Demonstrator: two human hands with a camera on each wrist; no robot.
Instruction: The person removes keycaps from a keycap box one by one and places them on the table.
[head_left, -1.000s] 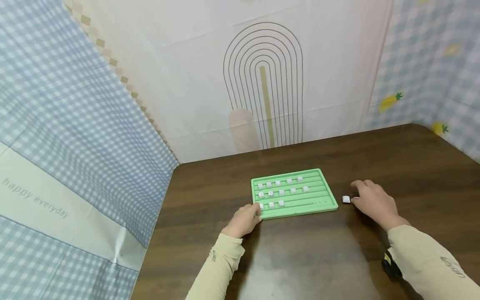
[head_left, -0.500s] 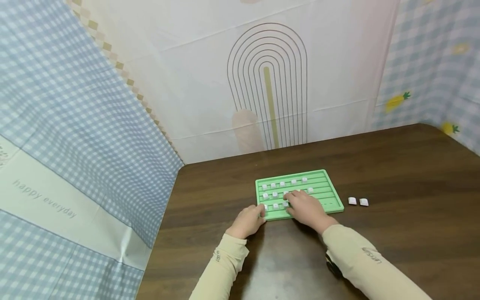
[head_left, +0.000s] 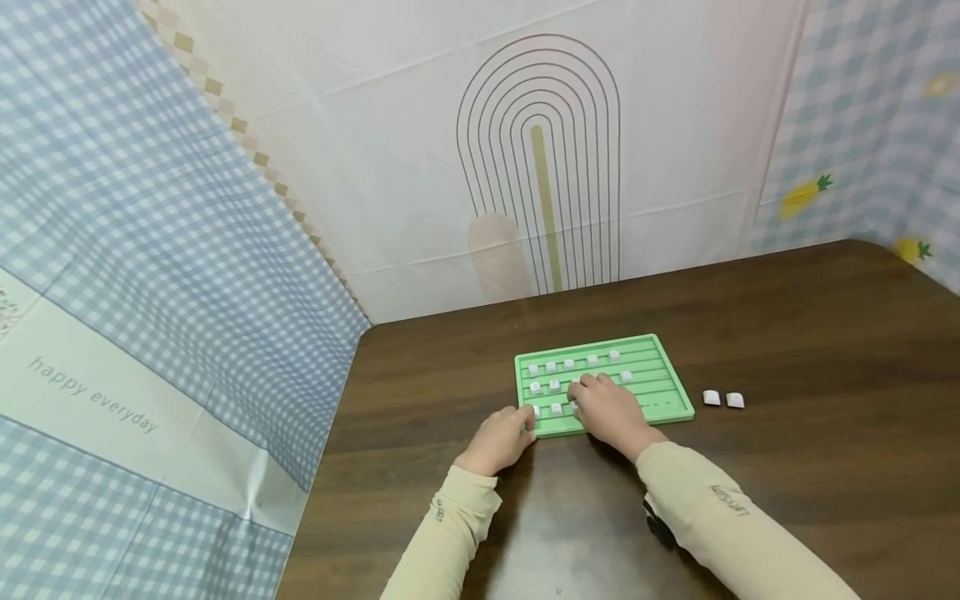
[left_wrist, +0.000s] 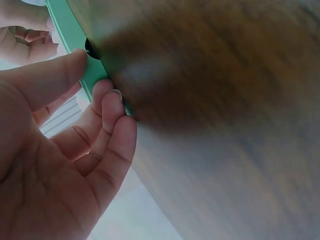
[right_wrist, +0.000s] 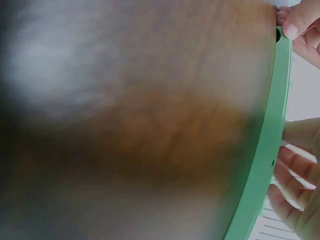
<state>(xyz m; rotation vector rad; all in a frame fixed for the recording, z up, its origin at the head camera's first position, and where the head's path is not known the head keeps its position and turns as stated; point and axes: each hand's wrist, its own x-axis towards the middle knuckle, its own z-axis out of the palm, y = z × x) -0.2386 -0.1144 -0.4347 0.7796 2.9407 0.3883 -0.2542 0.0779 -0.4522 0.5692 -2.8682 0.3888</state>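
"Keycaps (head_left: 711, 398), the loose pair: where did the head view put them?"

"Just right of the green tray (head_left: 652, 371), side by side on the wooden table (head_left: 825, 333). The right hand (head_left: 609, 410), over the tray's near row, was nearer to them than the left hand (head_left: 497, 442) at the tray's near-left corner. Rows ran along the tray's long axis; 3 keycaps showed in the near row, the 3rd partly behind the right fingertips. They looked small, white and squarish."

"Left wrist view?"

"Thumb on the tray's rim, fingers bent against its edge: a grip."

"And the right wrist view?"

"Fingers curved over the tray's near edge, narrowly spaced from the thumb. Whether they pinched a keycap, I couldn't tell."
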